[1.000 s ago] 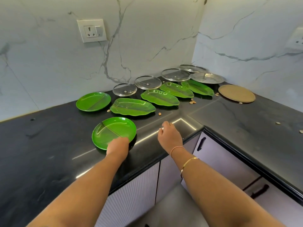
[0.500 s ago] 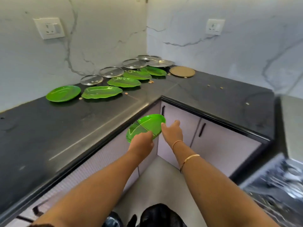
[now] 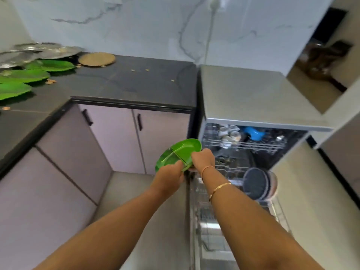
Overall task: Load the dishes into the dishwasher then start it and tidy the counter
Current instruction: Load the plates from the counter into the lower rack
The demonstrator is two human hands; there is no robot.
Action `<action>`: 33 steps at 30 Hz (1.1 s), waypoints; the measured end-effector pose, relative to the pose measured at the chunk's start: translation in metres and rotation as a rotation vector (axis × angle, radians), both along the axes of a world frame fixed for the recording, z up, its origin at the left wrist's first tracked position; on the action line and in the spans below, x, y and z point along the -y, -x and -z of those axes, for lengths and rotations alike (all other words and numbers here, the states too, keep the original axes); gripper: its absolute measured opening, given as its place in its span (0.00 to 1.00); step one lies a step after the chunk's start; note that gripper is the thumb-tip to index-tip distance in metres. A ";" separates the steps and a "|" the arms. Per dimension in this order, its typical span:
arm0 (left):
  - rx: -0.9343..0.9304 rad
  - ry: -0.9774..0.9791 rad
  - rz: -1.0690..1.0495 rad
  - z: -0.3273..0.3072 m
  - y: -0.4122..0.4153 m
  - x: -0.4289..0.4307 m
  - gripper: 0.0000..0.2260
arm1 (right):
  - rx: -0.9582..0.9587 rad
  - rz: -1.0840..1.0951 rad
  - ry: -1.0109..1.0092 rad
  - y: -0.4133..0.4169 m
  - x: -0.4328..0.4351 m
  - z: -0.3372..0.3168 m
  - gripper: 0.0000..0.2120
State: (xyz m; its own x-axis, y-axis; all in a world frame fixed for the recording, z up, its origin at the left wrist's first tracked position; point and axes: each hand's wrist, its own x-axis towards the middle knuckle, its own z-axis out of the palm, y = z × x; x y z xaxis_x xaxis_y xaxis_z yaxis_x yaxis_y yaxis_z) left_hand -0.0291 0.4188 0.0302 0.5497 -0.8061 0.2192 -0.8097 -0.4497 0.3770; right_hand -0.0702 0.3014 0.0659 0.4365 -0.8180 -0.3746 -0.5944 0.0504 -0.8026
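Two-handed carry on the green divided plate [image 3: 178,154], mid-air just left of the open dishwasher [image 3: 253,94], out in front of the cupboard doors [image 3: 136,133] and well off the table [image 3: 126,82]. Gripped at the near rim by the left hand [image 3: 169,175], with fingers curled round the edge. Pinched on its right side by the right hand [image 3: 203,159], closed over the rim.

Tilted up with the face toward the camera, probably to go in edge-first between the tines rather than flat. Fits with the lower rack [image 3: 224,172] pulled out right under the right forearm, with dark plates [image 3: 255,184] already standing on edge in it. Cups and something blue [image 3: 253,132] up in the upper rack [image 3: 243,143], so likely no spot for a plate there anyway.

Both arms stretched forward and a bit down, wrists close together, right wrist bent inward over the plate, with bangles on it. Could be a handover to the right hand, could be just steadying before slotting in. Can't tell which.

Back on the table: leaf-shaped green plates [image 3: 50,65], steel lids [image 3: 48,49], a round tan mat [image 3: 96,59] and scattered crumbs [image 3: 147,70], all waiting. Early days for the whole job, by the look of it.
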 end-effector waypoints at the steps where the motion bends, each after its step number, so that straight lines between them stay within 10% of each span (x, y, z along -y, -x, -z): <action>1: 0.006 0.006 0.036 0.005 0.013 0.017 0.03 | -0.027 0.030 -0.009 0.018 0.015 0.004 0.12; 18: -0.492 -0.245 0.160 0.128 0.171 0.281 0.08 | -0.452 -0.086 0.163 0.185 0.281 0.110 0.15; 33: -0.312 -0.491 0.213 0.376 0.093 0.379 0.13 | -0.623 -0.214 0.589 0.150 0.412 0.346 0.15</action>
State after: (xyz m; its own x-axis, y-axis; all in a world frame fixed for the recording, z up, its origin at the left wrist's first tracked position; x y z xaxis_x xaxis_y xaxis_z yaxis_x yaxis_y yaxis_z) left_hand -0.1222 0.0398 -0.3458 0.3437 -0.8714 -0.3499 -0.7859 -0.4709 0.4008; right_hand -0.2202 -0.1108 -0.2805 0.4598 -0.8771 -0.1390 -0.8816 -0.4319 -0.1906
